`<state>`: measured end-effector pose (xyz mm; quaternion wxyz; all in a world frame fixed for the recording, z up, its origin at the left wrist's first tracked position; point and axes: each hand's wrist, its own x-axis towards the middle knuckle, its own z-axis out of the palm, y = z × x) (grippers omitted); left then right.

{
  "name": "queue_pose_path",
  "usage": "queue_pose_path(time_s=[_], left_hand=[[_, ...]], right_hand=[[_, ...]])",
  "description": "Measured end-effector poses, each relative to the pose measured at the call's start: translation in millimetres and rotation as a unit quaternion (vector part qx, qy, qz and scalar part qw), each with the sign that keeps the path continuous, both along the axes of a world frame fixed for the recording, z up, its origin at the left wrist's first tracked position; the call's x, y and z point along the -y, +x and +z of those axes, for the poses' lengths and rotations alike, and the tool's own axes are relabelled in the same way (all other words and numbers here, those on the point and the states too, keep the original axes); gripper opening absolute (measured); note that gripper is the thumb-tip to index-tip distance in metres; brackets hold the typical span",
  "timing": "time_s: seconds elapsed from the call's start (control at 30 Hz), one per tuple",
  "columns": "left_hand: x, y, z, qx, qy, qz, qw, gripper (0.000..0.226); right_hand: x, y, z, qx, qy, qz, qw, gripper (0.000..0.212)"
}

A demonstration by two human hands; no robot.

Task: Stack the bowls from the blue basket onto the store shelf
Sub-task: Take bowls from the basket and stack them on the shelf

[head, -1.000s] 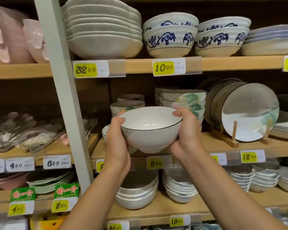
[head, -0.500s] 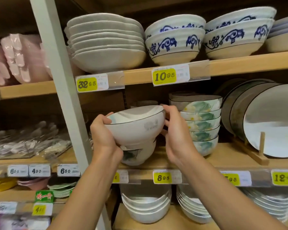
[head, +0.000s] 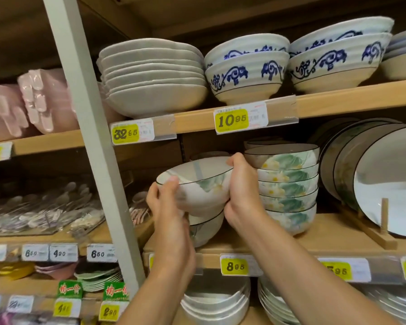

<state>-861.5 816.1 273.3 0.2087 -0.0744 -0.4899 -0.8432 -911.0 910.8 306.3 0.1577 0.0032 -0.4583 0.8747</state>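
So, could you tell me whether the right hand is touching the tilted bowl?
Touching. The head view shows the right hand pressed against the side of the tilted bowl, with its fingertips curled over the rim.

Setting is identified as a shop: yellow price tags [head: 231, 120] are fixed along wooden shelf edges [head: 349, 103], and crockery stacks [head: 155, 78] are displayed in rows.

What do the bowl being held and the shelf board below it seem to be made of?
The bowl: probably glazed ceramic, glossy; light reflects inside, with a thin dark rim line and painted green leaf. The shelf board: pale wood or wood-look laminate, matte tan; which one is unclear.
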Motion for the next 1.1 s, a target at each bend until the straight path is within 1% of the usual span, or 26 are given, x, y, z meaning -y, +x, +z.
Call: queue_pose_path(time_s=[0.03, 0.07, 0.13, 0.17, 0.2, 0.27, 0.3, 0.37, 0.4, 0.47, 0.5, 0.53, 0.57, 0.63, 0.7, 0.77, 0.8, 0.87, 0.9, 0.93, 0.97, 1.0, 1.07, 1.1], left_hand=[[-4.6, -0.3, -1.3, 0.003, 0.0, 0.004, 1.0, 0.076], [-5.0, -2.8, 0.2, 0.009, 0.003, 0.017, 1.0, 0.071], [1.9, -11.6, 11.3, 0.033, 0.015, 0.045, 0.998, 0.039], [8.9, -16.6, 17.2, 0.051, 0.023, 0.048, 0.997, 0.025], [16.7, -21.2, 22.0, 0.063, 0.031, 0.041, 0.997, 0.018], [32.1, -27.4, 26.9, 0.075, 0.036, 0.004, 0.996, 0.017], [38.6, -30.1, 27.8, 0.084, 0.032, -0.019, 0.996, 0.018], [46.7, -34.4, 28.1, 0.101, 0.012, -0.063, 0.993, 0.019], [49.2, -36.5, 27.9, 0.107, 0.005, -0.082, 0.991, 0.02], [52.9, -40.7, 28.4, 0.122, 0.001, -0.126, 0.984, 0.025], [53.5, -41.7, 29.2, 0.13, 0.0, -0.15, 0.98, 0.029], [53.9, -43.2, 29.2, 0.136, 0.0, -0.166, 0.977, 0.033], [53.7, -44.6, 28.9, 0.142, 0.005, -0.174, 0.975, 0.036], [53.8, -45.3, 28.7, 0.14, 0.031, -0.179, 0.973, 0.041], [52.6, -42.7, 24.7, 0.102, 0.043, -0.161, 0.981, 0.049], [45.4, -37.1, 16.5, 0.037, 0.029, -0.113, 0.993, 0.059], [38.4, -32.7, 11.9, 0.003, 0.003, -0.086, 0.996, 0.068], [26.0, -28.5, 6.6, -0.031, -0.068, -0.044, 0.996, 0.087], [23.6, -28.7, 8.1, -0.026, -0.078, -0.022, 0.996, 0.093], [24.1, -30.8, 11.8, -0.015, -0.072, -0.002, 0.997, 0.095], [26.7, -34.5, 16.7, -0.003, -0.059, 0.003, 0.998, 0.089], [32.2, -40.3, 21.3, 0.011, -0.038, -0.006, 0.999, 0.076], [43.9, -54.3, 25.9, 0.047, -0.004, -0.011, 0.999, 0.033], [47.2, -59.3, 25.8, 0.059, 0.001, -0.014, 0.998, 0.022]], right_hand=[[5.3, 2.4, -2.2, -0.02, 0.019, -0.031, 0.999, 0.017], [10.8, 5.1, -5.9, -0.038, 0.041, -0.043, 0.998, 0.027], [15.9, 8.2, -15.2, -0.062, 0.085, -0.038, 0.994, 0.055], [14.3, 8.0, -17.3, -0.069, 0.089, -0.031, 0.993, 0.058], [9.3, 4.4, -17.2, -0.075, 0.078, -0.018, 0.994, 0.051], [-2.6, -4.4, -10.0, -0.048, 0.06, 0.046, 0.996, 0.027], [-7.2, -7.2, -3.8, -0.021, 0.064, 0.093, 0.993, 0.024], [-13.9, -12.7, 4.8, 0.011, 0.056, 0.177, 0.983, 0.028], [-15.4, -14.2, 7.5, 0.016, 0.045, 0.204, 0.978, 0.033], [-15.2, -16.2, 9.0, 0.023, 0.026, 0.225, 0.974, 0.038], [-13.9, -16.4, 9.4, 0.022, 0.016, 0.22, 0.975, 0.033], [-12.7, -18.4, 8.5, 0.016, 0.008, 0.204, 0.979, 0.02], [-11.0, -19.9, 7.5, 0.008, -0.001, 0.187, 0.982, 0.013], [-7.7, -21.0, 6.3, 0.017, -0.005, 0.156, 0.988, 0.027], [-5.8, -19.8, 7.7, 0.035, 0.001, 0.121, 0.992, 0.029], [-0.6, -17.7, 10.1, 0.034, 0.001, 0.068, 0.997, 0.014], [2.4, -16.3, 10.6, 0.031, 0.007, 0.039, 0.999, 0.009], [9.8, -13.8, 5.9, 0.015, 0.03, -0.003, 0.999, 0.022], [14.1, -13.2, 1.5, 0.001, 0.041, -0.012, 0.999, 0.028], [16.3, -12.9, -3.4, -0.015, 0.05, -0.016, 0.998, 0.03], [16.5, -12.4, -8.0, -0.026, 0.052, -0.018, 0.998, 0.029], [15.0, -12.1, -11.7, -0.031, 0.044, -0.012, 0.998, 0.026], [9.1, -15.9, -14.3, -0.027, 0.045, -0.001, 0.999, 0.023], [7.3, -19.4, -14.2, -0.017, 0.064, 0.002, 0.998, 0.026]])
